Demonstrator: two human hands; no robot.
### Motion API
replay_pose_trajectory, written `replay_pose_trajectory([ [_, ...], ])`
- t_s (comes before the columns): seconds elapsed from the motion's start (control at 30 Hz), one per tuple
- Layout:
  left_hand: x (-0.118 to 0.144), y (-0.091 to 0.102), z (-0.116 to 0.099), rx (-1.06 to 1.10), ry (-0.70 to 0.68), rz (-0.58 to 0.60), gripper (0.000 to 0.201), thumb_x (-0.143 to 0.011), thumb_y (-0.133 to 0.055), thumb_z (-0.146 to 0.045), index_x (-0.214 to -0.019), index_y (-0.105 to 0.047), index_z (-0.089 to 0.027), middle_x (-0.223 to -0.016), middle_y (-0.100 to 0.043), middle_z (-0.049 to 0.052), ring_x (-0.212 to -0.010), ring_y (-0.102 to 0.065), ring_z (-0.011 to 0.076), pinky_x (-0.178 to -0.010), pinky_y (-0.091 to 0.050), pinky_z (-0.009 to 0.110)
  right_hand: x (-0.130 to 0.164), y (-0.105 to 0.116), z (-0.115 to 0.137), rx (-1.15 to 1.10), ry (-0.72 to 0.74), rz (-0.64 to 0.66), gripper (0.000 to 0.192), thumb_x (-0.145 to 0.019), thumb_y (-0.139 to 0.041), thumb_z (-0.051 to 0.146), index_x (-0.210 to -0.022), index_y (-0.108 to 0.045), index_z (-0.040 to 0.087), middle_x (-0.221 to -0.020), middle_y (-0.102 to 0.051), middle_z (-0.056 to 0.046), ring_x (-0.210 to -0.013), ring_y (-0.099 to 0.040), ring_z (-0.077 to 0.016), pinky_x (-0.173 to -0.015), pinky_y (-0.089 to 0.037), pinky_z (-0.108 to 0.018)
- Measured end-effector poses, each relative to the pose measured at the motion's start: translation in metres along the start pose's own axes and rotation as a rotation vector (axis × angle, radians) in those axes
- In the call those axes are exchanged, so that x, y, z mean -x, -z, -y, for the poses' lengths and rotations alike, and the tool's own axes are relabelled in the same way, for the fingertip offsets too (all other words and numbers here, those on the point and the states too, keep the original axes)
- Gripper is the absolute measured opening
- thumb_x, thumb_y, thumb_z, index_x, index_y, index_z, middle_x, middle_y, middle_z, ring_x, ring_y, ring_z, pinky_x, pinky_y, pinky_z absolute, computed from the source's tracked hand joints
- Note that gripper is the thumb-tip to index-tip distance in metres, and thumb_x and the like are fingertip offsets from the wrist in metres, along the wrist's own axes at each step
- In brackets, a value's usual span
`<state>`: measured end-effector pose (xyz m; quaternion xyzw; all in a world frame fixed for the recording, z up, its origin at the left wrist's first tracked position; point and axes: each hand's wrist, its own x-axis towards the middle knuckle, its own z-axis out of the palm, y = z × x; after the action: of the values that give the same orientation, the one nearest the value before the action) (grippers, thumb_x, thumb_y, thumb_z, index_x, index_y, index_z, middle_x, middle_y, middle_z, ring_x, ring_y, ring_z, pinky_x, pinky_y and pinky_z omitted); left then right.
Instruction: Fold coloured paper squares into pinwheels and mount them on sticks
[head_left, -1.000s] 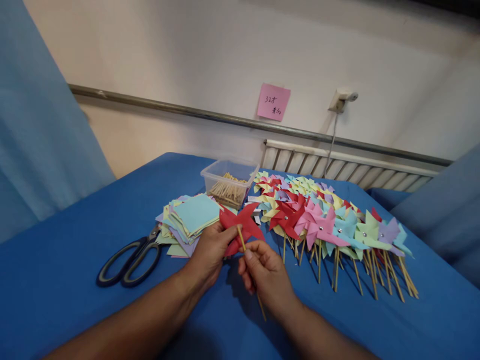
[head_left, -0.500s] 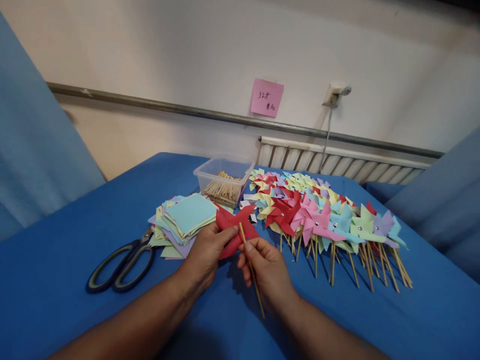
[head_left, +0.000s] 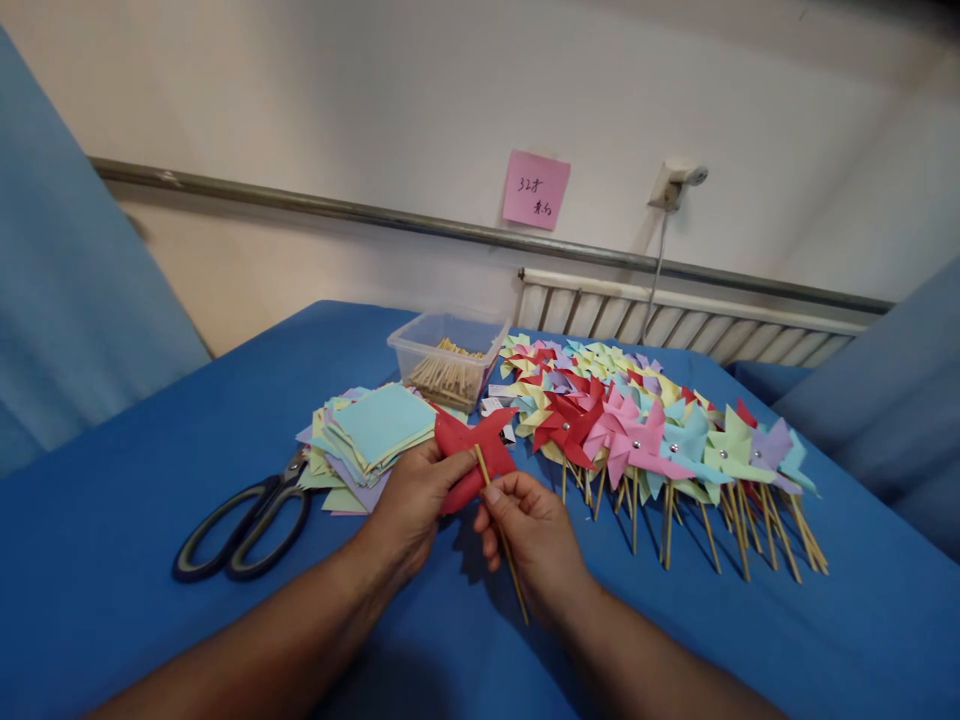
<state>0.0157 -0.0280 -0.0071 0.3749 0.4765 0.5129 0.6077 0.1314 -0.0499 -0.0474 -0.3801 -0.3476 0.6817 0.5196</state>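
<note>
Barely shifted: right hand [head_left: 534,540] pinches stick [head_left: 501,535], tip up-left; left hand [head_left: 411,500] holds red pinwheel [head_left: 474,455].

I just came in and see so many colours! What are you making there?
A person is putting together paper pinwheels. The left hand holds a red pinwheel, and the right hand holds a thin wooden stick against its back. Finished pinwheels lie in rows to the right. Paper squares, scissors and a box of sticks sit on the blue table.
</note>
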Motion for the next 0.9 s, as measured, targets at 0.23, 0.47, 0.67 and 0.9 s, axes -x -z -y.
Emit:
replay_pose_trajectory([
  [0.23,-0.0006,0.0012,0.0007,-0.007,0.003,-0.025,0.023,-0.066,-0.074,-0.034,-0.072,-0.065,-0.014,-0.059,-0.066,0.003,-0.046,-0.055,0.0121,-0.047,-0.039,0.023,-0.0004,0.0003,0.0005,-0.016,0.023,-0.021,0.042,-0.068,-0.077,0.052,-0.074,-0.056,0.016,-0.055,-0.063,0.003,-0.035,-0.048,-0.0044,-0.032,-0.037,-0.013],
  [0.47,-0.0014,0.0017,0.0019,-0.011,-0.006,-0.019,0.022,-0.067,-0.074,-0.033,-0.072,-0.066,-0.014,-0.06,-0.067,0.003,-0.046,-0.055,0.0125,-0.048,-0.041,0.024,-0.0017,0.0013,0.0002,-0.008,0.029,-0.021,0.044,-0.064,-0.08,0.052,-0.074,-0.055,0.016,-0.054,-0.062,0.004,-0.035,-0.048,-0.0048,-0.032,-0.037,-0.013],
  [0.67,-0.0025,0.0022,0.0029,-0.023,0.0,-0.008,0.019,-0.069,-0.072,-0.032,-0.072,-0.066,-0.014,-0.061,-0.068,0.003,-0.047,-0.056,0.0122,-0.049,-0.041,0.023,-0.0026,0.0021,-0.0006,0.01,0.034,-0.024,0.045,-0.063,-0.081,0.051,-0.072,-0.055,0.016,-0.052,-0.062,0.004,-0.035,-0.049,-0.0051,-0.031,-0.036,-0.013],
  [0.9,-0.0029,0.0018,0.0034,-0.024,-0.004,-0.03,0.023,-0.063,-0.076,-0.034,-0.072,-0.067,-0.014,-0.062,-0.069,0.004,-0.047,-0.057,0.0134,-0.048,-0.043,0.024,-0.0041,0.003,-0.0017,0.016,0.032,-0.039,0.045,-0.061,-0.081,0.051,-0.073,-0.054,0.017,-0.052,-0.062,0.004,-0.035,-0.048,-0.0054,-0.03,-0.034,-0.013],
])
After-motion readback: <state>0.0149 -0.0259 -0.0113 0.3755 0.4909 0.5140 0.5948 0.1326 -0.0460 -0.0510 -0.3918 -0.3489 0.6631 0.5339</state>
